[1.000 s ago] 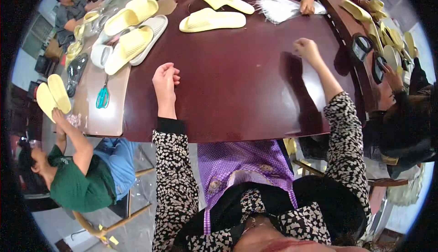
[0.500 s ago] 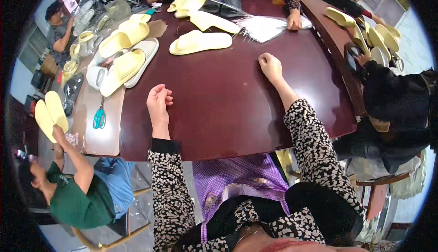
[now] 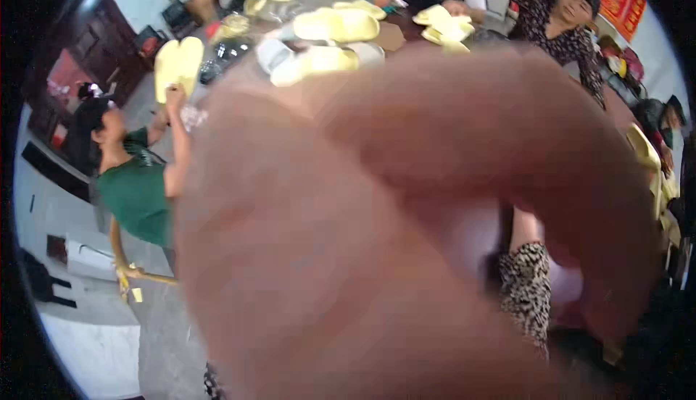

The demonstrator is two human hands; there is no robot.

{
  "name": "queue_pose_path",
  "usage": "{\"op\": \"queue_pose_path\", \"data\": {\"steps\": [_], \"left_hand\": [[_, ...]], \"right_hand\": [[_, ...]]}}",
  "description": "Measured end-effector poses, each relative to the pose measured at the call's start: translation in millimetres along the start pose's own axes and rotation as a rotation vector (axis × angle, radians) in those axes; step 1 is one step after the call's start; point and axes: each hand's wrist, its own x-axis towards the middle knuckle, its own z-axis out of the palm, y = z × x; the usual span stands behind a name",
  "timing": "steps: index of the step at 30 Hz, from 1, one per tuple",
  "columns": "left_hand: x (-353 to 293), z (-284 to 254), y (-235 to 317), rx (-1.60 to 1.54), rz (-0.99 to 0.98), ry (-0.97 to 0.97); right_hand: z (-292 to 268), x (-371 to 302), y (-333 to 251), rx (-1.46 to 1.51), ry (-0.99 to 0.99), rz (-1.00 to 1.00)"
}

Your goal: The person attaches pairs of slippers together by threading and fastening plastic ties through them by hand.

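My left hand is raised close to the camera, large and blurred, covering most of the middle. Its fingers curve over toward the right, but smearing hides whether they grip anything. Behind it, through a gap, shows the wrist of my right hand above a black-and-cream patterned sleeve; those fingers are hidden. Beyond my raised hand, pale yellow slippers lie at the table's far left, with another yellow slipper in front of them. More yellow slippers sit farther back. Neither hand visibly touches any slipper.
At left, a person in green holds up a pair of yellow slippers, beside a wooden chair. Across the table is a person in a dark floral top. Yellow slippers stand at the right edge. Most of the table is hidden.
My left hand has risen from over the table to right before the camera. The view has swung left. My right hand, earlier loosely closed above the table, is now mostly hidden.
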Motion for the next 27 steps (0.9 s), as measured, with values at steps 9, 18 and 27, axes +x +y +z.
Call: {"op": "queue_pose_path", "data": {"steps": [9, 18, 27], "left_hand": [[30.4, -35.4, 46.4, 0.196, -0.051, -0.110], [53.1, -43.5, 97.3, 0.322, -0.120, -0.112], [62.1, -38.3, 129.2, 0.373, -0.111, -0.075]], "right_hand": [[3.3, -2.7, -0.7, 0.110, -0.102, -0.088], [0.6, 3.2, 12.2, 0.186, -0.094, -0.154], [6.4, -1.8, 8.8, 0.193, -0.044, -0.249]]}}
